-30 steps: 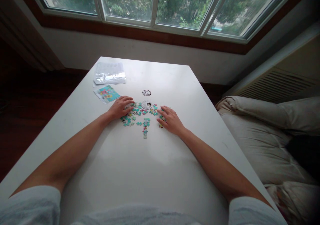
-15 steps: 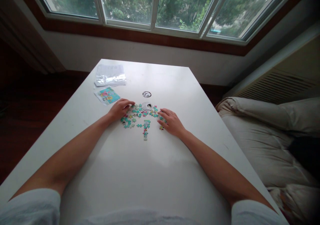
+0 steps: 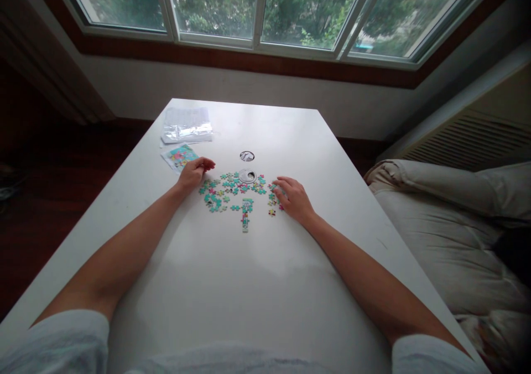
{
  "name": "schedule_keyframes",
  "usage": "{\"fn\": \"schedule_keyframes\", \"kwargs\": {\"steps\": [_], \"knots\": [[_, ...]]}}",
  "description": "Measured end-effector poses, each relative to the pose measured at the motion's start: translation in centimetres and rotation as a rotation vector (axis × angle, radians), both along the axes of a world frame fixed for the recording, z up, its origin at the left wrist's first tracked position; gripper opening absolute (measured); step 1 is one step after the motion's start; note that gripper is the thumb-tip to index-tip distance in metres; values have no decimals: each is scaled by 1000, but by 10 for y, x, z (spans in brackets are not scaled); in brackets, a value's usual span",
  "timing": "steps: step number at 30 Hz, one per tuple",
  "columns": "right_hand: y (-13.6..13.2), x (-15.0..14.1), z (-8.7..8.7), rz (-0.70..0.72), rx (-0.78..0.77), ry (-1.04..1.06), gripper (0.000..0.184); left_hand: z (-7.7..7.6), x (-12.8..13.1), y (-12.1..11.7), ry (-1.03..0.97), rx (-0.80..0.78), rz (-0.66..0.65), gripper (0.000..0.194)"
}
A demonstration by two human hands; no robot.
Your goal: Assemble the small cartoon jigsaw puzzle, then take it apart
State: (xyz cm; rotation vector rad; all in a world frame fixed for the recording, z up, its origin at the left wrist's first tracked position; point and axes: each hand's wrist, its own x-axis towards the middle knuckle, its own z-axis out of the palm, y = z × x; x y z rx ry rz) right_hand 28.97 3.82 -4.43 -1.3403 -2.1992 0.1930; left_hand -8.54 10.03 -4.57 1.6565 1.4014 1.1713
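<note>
Loose jigsaw puzzle pieces [image 3: 230,181], mostly teal with pink and yellow bits, spread in an arc on the white table [image 3: 265,280]. A small joined strip of puzzle [image 3: 245,216] stands below the middle of the arc. My left hand [image 3: 194,173] is at the arc's left end, turned on its side, its fingers curled in toward the thumb; anything between them is too small to make out. Over the right-hand pieces rests my right hand [image 3: 293,198], fingers apart, partly covering some. Beside the left hand lies a puzzle picture card [image 3: 182,155], partly hidden by it.
A round metallic disc [image 3: 248,176] sits among the upper pieces, with a dark-rimmed round opening [image 3: 246,156] beyond it. Clear plastic packaging [image 3: 187,125] lies at the table's far left. A padded beige seat [image 3: 435,241] is on the right, and a window [image 3: 257,11] ahead.
My left hand has drawn back left from the pieces and curled its fingers, uncovering several pieces and overlapping the card's edge. The right hand stays over its pieces, with slightly more of them showing.
</note>
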Motion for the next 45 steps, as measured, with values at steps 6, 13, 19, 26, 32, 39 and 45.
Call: {"fn": "schedule_keyframes", "kwargs": {"steps": [6,13,19,26,32,39,45], "knots": [[4,3,-7,-51,-10,-44,34,2,1,1,-65,-9,-28,24],[1,2,-5,-20,19,-85,41,3,2,-2,12,-6,-88,25],[1,3,-7,-28,30,-77,38,9,11,-15,404,180,-153,19],[12,15,-9,-97,39,-43,35,15,23,-26,637,384,-280,15],[33,38,-16,-154,27,40,36,15,24,-26,666,412,-294,20],[37,42,-17,-164,14,127,34,13,23,-25,669,412,-295,24],[28,32,-10,-120,31,158,32,10,22,-23,681,404,-305,25]]}}
